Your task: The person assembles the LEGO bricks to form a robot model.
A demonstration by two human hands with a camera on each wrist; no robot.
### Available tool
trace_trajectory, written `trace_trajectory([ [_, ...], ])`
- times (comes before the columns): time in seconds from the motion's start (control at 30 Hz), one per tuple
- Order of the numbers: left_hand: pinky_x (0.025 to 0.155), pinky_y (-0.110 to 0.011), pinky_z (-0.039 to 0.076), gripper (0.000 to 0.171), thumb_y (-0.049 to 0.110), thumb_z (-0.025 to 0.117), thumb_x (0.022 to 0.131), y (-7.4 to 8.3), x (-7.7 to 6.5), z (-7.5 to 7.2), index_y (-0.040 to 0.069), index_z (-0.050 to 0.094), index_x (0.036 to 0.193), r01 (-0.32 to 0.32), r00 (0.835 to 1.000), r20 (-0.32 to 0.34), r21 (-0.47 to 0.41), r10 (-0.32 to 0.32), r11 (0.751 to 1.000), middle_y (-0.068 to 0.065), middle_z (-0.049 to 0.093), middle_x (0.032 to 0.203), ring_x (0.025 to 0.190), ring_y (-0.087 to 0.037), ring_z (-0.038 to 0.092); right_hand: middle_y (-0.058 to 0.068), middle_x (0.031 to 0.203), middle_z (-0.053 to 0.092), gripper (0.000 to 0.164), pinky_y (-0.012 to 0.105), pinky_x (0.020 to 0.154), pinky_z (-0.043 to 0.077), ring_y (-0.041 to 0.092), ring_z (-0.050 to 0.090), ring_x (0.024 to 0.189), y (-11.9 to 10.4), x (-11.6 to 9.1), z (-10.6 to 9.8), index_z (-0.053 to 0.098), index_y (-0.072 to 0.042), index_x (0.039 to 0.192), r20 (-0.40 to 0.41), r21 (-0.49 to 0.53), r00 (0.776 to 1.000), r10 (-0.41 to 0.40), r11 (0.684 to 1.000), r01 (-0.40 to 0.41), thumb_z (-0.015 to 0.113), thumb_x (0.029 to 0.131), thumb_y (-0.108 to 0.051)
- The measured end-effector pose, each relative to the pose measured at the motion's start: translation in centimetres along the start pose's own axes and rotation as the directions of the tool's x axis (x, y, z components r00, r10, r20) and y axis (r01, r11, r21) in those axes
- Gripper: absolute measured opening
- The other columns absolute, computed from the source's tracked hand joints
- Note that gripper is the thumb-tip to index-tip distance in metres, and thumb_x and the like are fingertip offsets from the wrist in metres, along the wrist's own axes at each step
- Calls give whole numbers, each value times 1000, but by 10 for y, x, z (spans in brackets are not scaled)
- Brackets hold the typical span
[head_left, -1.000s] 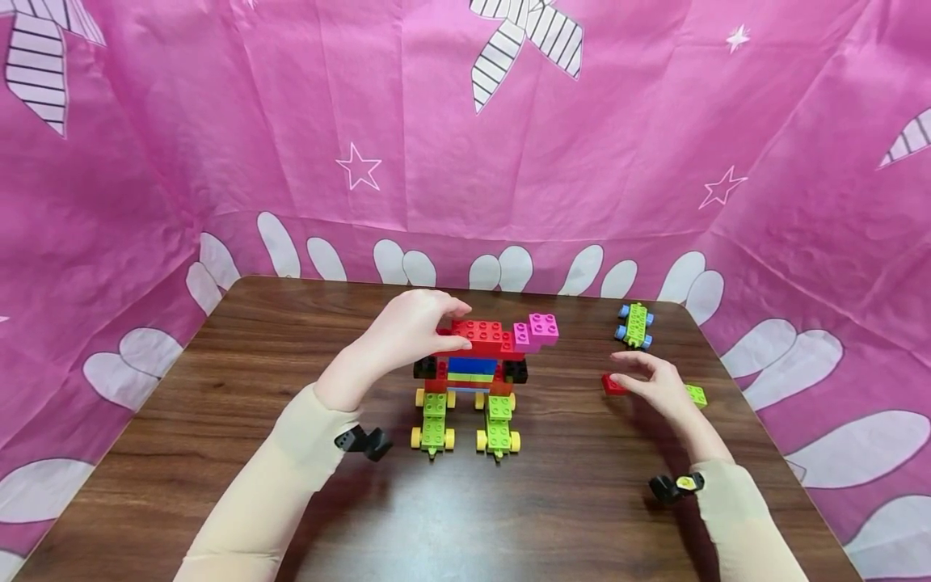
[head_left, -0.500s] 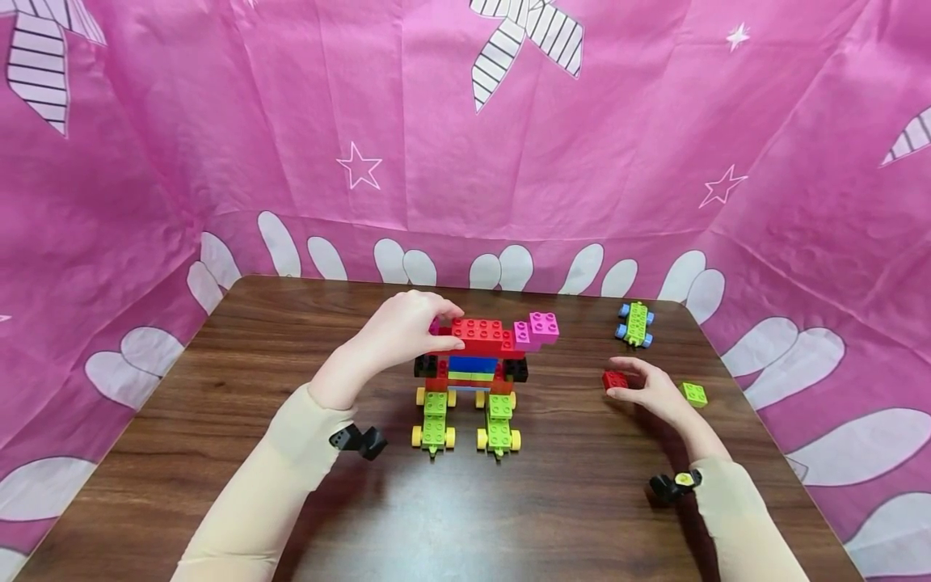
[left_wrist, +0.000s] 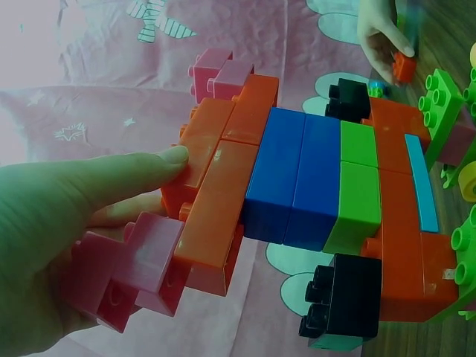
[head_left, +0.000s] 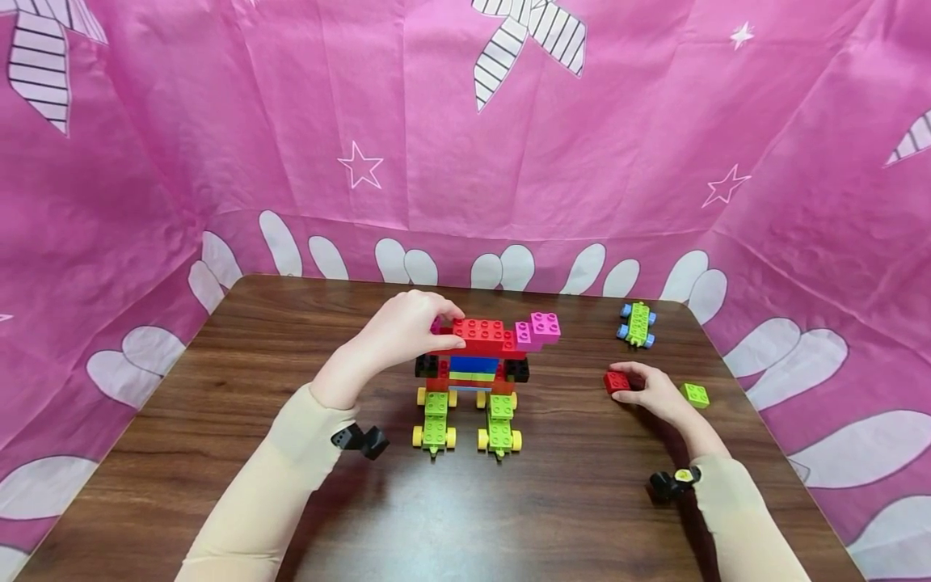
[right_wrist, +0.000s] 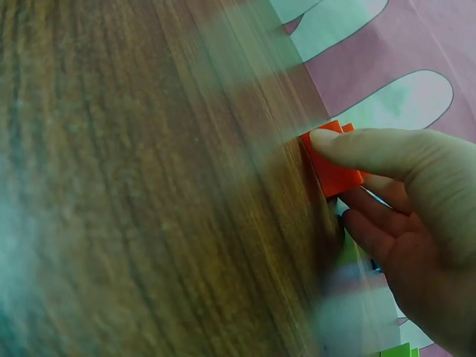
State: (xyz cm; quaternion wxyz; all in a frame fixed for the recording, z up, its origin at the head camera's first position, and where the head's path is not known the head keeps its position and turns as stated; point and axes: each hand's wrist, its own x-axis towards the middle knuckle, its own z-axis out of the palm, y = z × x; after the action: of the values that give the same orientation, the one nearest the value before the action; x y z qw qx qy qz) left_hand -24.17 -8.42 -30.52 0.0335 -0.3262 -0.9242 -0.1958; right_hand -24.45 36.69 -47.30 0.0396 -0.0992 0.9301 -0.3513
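In the middle of the table stands a built brick figure [head_left: 474, 364] with red, blue, lime and black bricks, on two lime wheeled bases [head_left: 500, 428] with yellow wheels. Pink bricks [head_left: 540, 327] stick out at its upper right end. My left hand [head_left: 409, 327] grips the red top brick [head_left: 480, 333] near its left end; in the left wrist view the thumb presses that brick's side, above more pink bricks [left_wrist: 134, 268]. To the right, my right hand [head_left: 658, 396] pinches a small red brick [head_left: 616, 382] between thumb and fingers, low at the tabletop.
A lime brick [head_left: 694, 394] lies just right of my right hand. Farther back is a lime wheeled base [head_left: 638, 325] with blue wheels. The wooden table [head_left: 218, 388] meets a pink patterned cloth [head_left: 451, 145] at the back and sides.
My right hand has drawn in around the small red brick, which has turned and shifted slightly right. The left hand has slid a touch left along the top of the figure.
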Motion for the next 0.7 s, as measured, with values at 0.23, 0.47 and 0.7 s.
trace_trajectory([
  [0.23, 85, -34, 53, 40, 37, 76, 82, -1, 0, 1, 11, 72, 112, -8, 1000, -4, -8, 8, 1000, -3, 73, 103, 95, -18, 66, 21, 118, 63, 49, 25, 81, 46, 21, 58, 101, -2, 0, -2, 59, 0, 127, -1, -21, 1000, -8, 1000, 8, 75, 84, -19],
  [0.47, 85, -34, 53, 40, 38, 76, 82, -1, 1, 0, 11, 72, 112, -7, 1000, 3, -3, 7, 1000, -3, 73, 104, 96, -18, 66, 21, 115, 64, 47, 20, 78, 45, 8, 58, 95, 3, 1, 0, 60, 1, 124, -20, -19, 1000, -10, 1000, 10, 75, 84, -20],
  [0.7, 85, -35, 53, 41, 38, 75, 82, -1, 0, 0, 11, 71, 113, -4, 1000, 6, -7, 4, 1000, -3, 73, 104, 96, -18, 66, 20, 112, 66, 46, 18, 77, 45, 1, 57, 90, 3, 1, 0, 62, 0, 122, -39, 3, 999, -9, 1000, 9, 75, 84, -22],
])
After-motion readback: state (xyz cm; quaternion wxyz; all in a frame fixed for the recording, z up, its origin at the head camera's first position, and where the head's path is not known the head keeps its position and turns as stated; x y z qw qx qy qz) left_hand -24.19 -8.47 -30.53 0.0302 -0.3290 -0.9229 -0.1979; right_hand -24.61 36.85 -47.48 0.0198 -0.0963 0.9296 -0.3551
